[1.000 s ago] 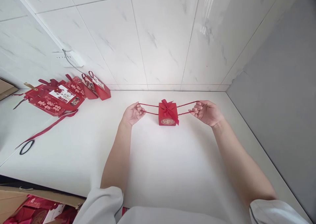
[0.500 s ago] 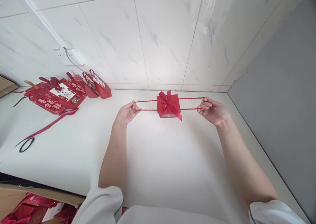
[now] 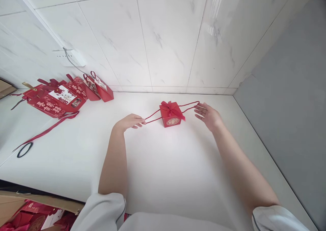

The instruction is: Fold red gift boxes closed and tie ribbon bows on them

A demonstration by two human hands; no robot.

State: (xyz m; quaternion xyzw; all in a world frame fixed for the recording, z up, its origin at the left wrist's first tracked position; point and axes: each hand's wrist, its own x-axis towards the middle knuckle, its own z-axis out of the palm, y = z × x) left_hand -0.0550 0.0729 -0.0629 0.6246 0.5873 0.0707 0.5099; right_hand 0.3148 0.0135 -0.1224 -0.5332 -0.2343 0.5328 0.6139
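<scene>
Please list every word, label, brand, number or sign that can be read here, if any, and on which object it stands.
None reads clearly enough to quote.
Small red box: gold emblem on its front, too small to read.
Red bag at left: pale characters, too blurred.
White label beside it: dark markings, too small.
White tag on an upright red package: dark markings, too small.

A white wall of large, glossy tiles [image 3: 173, 41] with gray marble-like veining rises behind a smooth white tabletop [image 3: 175, 170], a bright streak of light [image 3: 216, 7] reflected toward its upper right. On the left, a white power socket [image 3: 72, 57] with a thin gray cord [image 3: 69, 60] is mounted low; a plain gray panel [image 3: 287, 102] borders the tabletop's right side.
</scene>
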